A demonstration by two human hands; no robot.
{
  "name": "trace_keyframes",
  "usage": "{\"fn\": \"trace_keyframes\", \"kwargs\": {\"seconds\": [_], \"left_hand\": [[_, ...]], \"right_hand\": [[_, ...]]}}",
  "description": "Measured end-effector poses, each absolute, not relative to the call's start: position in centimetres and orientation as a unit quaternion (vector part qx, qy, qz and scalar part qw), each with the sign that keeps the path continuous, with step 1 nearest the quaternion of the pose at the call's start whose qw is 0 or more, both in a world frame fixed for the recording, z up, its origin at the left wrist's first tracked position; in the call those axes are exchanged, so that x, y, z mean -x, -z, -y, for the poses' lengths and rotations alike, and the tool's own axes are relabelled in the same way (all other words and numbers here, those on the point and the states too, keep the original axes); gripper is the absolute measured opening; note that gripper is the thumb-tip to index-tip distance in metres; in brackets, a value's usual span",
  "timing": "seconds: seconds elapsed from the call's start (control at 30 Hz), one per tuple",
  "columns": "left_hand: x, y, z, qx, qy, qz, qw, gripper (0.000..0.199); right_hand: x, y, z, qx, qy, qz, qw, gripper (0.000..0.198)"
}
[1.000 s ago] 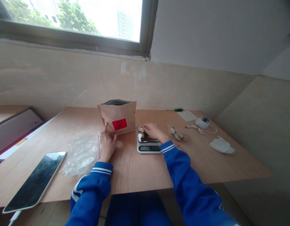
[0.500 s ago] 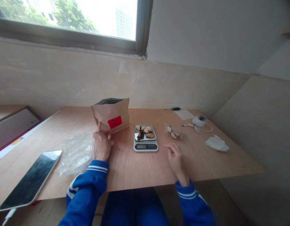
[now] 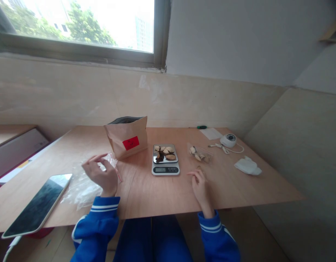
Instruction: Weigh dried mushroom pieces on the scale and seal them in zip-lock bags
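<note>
My left hand (image 3: 102, 176) is over a thin clear zip bag (image 3: 82, 191) with a red seal line. Its fingers curl toward the bag's raised edge and appear to grip the plastic; the exact contact is partly hidden. My right hand (image 3: 200, 185) rests on the table, empty, fingers loosely bent and apart. Between my hands stands a small digital scale (image 3: 166, 170) with several pale and dark dried pieces (image 3: 165, 153) on its plate. A brown paper pouch (image 3: 116, 140) with a red label stands open at the top, behind my left hand. Beyond my right fingers lies a small clear bag of similar pieces (image 3: 200, 154).
A large phone (image 3: 38, 205) with a cable lies at the table's left front. On the right are a white round camera-like device (image 3: 228, 140) with its cord, a crumpled white tissue (image 3: 248, 166), a paper sheet (image 3: 211, 133) and a green-handled tool (image 3: 202, 127).
My left hand has moved left and turned away from the pouch, and the zip bag's sealed edge has lifted and shifted. My right hand stays beside the scale. The view has tilted slightly.
</note>
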State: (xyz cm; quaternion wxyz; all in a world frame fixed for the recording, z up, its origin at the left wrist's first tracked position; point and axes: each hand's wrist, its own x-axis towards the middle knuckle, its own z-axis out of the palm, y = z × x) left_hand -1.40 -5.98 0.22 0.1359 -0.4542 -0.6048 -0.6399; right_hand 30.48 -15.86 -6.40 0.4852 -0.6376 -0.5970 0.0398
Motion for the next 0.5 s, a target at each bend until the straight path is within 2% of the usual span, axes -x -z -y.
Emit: {"fn": "trace_keyframes", "kwargs": {"seconds": [0.1, 0.2, 0.27, 0.4, 0.5], "left_hand": [[3.4, -0.9, 8.2, 0.399, 0.656, 0.629, 0.124, 0.031], [6.5, 1.1, 9.6, 0.569, 0.48, 0.667, -0.02, 0.029], [8.5, 3.3, 10.0, 0.684, 0.365, 0.62, -0.117, 0.029], [10.3, 6.2, 9.9, 0.746, 0.295, 0.583, -0.129, 0.036], [9.5, 5.4, 10.1, 0.753, 0.277, 0.579, -0.141, 0.034]], "right_hand": [[-30.4, 6.4, 16.0, 0.639, -0.039, 0.597, 0.483, 0.028], [-30.4, 6.3, 16.0, 0.638, -0.032, 0.597, 0.485, 0.029], [-30.4, 6.2, 16.0, 0.632, -0.024, 0.599, 0.491, 0.029], [-28.6, 5.2, 16.6, 0.601, -0.033, 0.61, 0.516, 0.029], [-24.8, 3.9, 17.5, 0.56, -0.119, 0.632, 0.522, 0.029]]}}
